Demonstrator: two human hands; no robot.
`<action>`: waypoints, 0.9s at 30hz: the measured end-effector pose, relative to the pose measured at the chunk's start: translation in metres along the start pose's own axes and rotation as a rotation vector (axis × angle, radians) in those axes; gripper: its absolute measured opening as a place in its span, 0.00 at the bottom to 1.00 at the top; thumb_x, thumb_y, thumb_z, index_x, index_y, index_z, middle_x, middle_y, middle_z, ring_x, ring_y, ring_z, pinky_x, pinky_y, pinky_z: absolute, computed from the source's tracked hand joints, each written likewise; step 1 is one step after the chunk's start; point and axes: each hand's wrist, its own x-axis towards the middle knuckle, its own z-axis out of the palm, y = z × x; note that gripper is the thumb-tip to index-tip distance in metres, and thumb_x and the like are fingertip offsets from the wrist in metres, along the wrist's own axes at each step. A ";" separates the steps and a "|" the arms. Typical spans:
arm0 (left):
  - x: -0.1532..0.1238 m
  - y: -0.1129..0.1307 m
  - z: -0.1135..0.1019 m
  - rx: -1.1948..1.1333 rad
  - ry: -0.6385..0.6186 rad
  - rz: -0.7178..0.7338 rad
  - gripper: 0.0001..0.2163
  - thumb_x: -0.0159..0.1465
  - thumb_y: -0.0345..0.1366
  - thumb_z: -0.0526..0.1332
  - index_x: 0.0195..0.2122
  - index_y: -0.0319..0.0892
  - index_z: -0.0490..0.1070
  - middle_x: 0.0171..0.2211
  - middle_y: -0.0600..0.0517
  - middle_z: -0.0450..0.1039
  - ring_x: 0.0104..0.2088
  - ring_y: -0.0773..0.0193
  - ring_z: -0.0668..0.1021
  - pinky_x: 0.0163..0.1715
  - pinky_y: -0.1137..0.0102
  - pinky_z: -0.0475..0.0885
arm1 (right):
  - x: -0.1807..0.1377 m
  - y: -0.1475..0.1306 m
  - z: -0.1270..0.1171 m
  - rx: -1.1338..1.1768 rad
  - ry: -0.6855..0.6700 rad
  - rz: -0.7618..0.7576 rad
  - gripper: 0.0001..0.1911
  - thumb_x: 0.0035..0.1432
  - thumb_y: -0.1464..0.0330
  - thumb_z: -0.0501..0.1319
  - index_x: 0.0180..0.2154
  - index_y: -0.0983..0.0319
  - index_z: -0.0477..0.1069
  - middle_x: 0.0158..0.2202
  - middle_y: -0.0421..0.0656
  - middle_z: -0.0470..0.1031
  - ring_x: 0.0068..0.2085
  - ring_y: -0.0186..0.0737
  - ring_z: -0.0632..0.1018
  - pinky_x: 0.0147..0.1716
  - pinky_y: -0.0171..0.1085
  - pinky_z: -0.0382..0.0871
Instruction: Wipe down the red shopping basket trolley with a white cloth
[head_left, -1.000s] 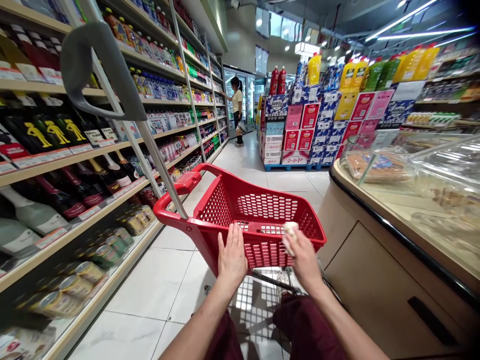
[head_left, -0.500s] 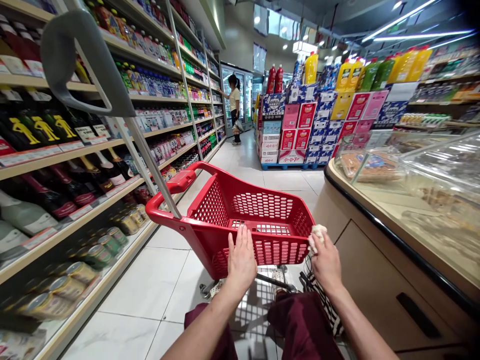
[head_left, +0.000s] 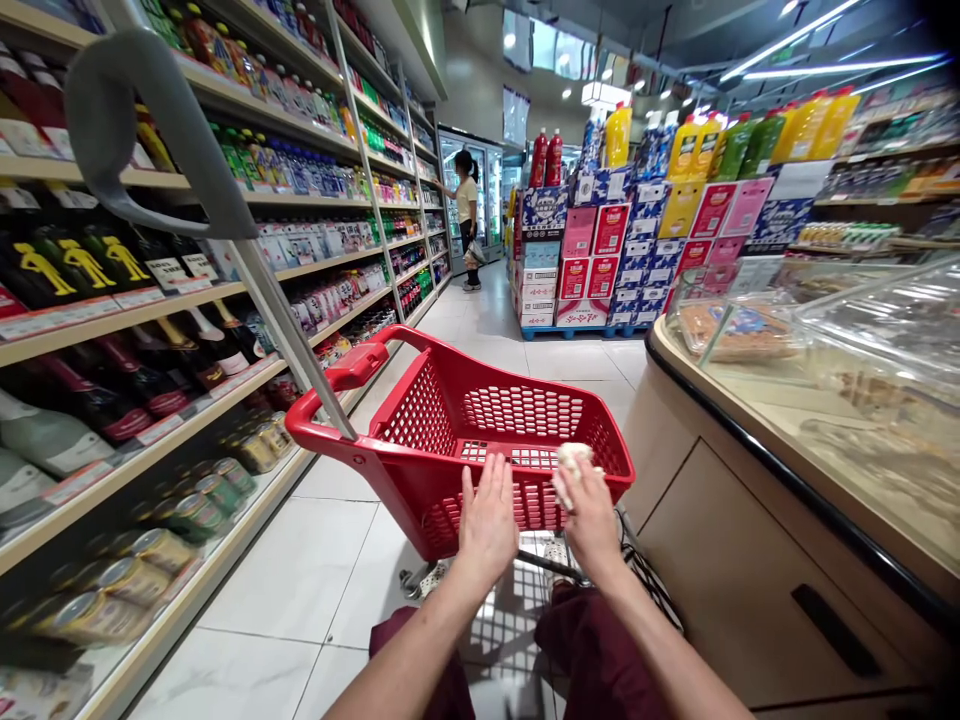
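Observation:
A red plastic shopping basket (head_left: 420,410) on wheels stands on the tiled floor in front of me, with a grey pull handle (head_left: 127,120) raised at the upper left. My left hand (head_left: 487,525) lies flat, fingers stretched, on the basket's near wall. My right hand (head_left: 589,510) is closed on a crumpled white cloth (head_left: 570,462) pressed against the basket's near rim. The basket looks empty inside.
Shelves of bottles and cans (head_left: 150,330) line the left side. A counter with clear-lidded food bins (head_left: 825,360) stands at the right. Stacked boxes and bottles (head_left: 615,240) fill the aisle end. A person (head_left: 469,215) stands far down the aisle by a fridge.
My right hand with the cloth went right to the basket's corner, then came back left along the rim beside my left hand. The left hand stayed on the near wall.

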 end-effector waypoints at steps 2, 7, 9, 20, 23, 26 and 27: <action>0.001 -0.021 -0.012 0.049 0.048 -0.080 0.28 0.54 0.31 0.50 0.58 0.33 0.53 0.60 0.43 0.50 0.61 0.55 0.51 0.58 0.50 0.40 | 0.002 -0.017 0.006 0.045 -0.044 -0.075 0.30 0.46 0.82 0.45 0.50 0.61 0.64 0.58 0.47 0.57 0.58 0.44 0.58 0.54 0.50 0.56; -0.001 -0.064 -0.039 0.120 0.089 -0.119 0.22 0.54 0.28 0.50 0.51 0.36 0.63 0.51 0.43 0.66 0.54 0.55 0.64 0.58 0.50 0.41 | 0.011 -0.026 0.019 0.107 -0.016 -0.040 0.29 0.47 0.82 0.45 0.50 0.61 0.65 0.58 0.47 0.57 0.59 0.44 0.57 0.55 0.52 0.55; -0.005 -0.066 -0.041 0.120 0.097 -0.146 0.21 0.54 0.29 0.51 0.50 0.36 0.64 0.50 0.42 0.67 0.53 0.54 0.64 0.57 0.50 0.44 | 0.014 -0.024 0.025 0.120 -0.007 -0.025 0.28 0.47 0.82 0.45 0.49 0.61 0.66 0.57 0.48 0.59 0.59 0.45 0.58 0.54 0.52 0.55; -0.022 -0.067 -0.037 0.073 0.096 -0.134 0.23 0.53 0.33 0.54 0.52 0.34 0.61 0.50 0.41 0.65 0.53 0.53 0.63 0.58 0.54 0.43 | 0.044 -0.024 0.041 0.156 -0.188 -0.004 0.30 0.44 0.83 0.46 0.49 0.61 0.67 0.58 0.48 0.58 0.58 0.46 0.60 0.54 0.51 0.56; -0.012 -0.058 -0.033 0.057 0.062 -0.130 0.25 0.53 0.34 0.54 0.52 0.31 0.60 0.48 0.40 0.65 0.52 0.53 0.63 0.58 0.57 0.45 | 0.058 -0.045 0.051 0.210 -0.210 0.021 0.29 0.42 0.82 0.47 0.46 0.61 0.70 0.54 0.48 0.62 0.55 0.46 0.64 0.53 0.49 0.58; -0.004 -0.041 -0.031 0.038 0.057 -0.119 0.27 0.52 0.34 0.55 0.53 0.27 0.58 0.51 0.37 0.63 0.55 0.51 0.62 0.58 0.58 0.46 | 0.063 -0.073 0.059 0.312 -0.253 -0.066 0.31 0.41 0.82 0.47 0.47 0.59 0.69 0.55 0.45 0.63 0.54 0.41 0.65 0.53 0.43 0.60; -0.004 -0.036 -0.033 0.021 0.058 -0.086 0.28 0.52 0.34 0.55 0.53 0.27 0.58 0.53 0.37 0.62 0.56 0.51 0.60 0.58 0.58 0.46 | 0.064 -0.078 0.061 0.348 -0.263 -0.088 0.31 0.41 0.82 0.47 0.47 0.59 0.68 0.55 0.44 0.62 0.55 0.41 0.65 0.53 0.42 0.60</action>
